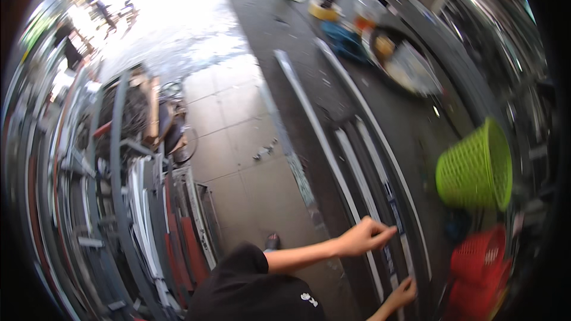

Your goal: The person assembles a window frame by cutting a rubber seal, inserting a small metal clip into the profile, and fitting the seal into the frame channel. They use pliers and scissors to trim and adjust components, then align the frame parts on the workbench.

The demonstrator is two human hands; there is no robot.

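My left hand (367, 237) reaches over the dark workbench (410, 137), its thumb and fingers pinched together above long metal strips. Whatever it pinches, if anything, is too small to make out. Closer to the lower edge, my right hand (403, 295) is also closed, fingertips at the lower part of a pale strip with dark patches (388, 197). I cannot tell whether it grips that strip. Beside it lies a shorter silver strip (357, 172). A longer silver strip (315, 120) runs along the left, and a thin pale strip (380, 137) along the right.
On the bench's right stand a green perforated basket (473, 169) and a red basket (480, 261). Farther off are a round dark tray (404, 62), a blue bundle (345, 41) and a yellow tape roll (324, 9). Racked metal profiles (143, 220) stand left of the tiled floor (229, 142).
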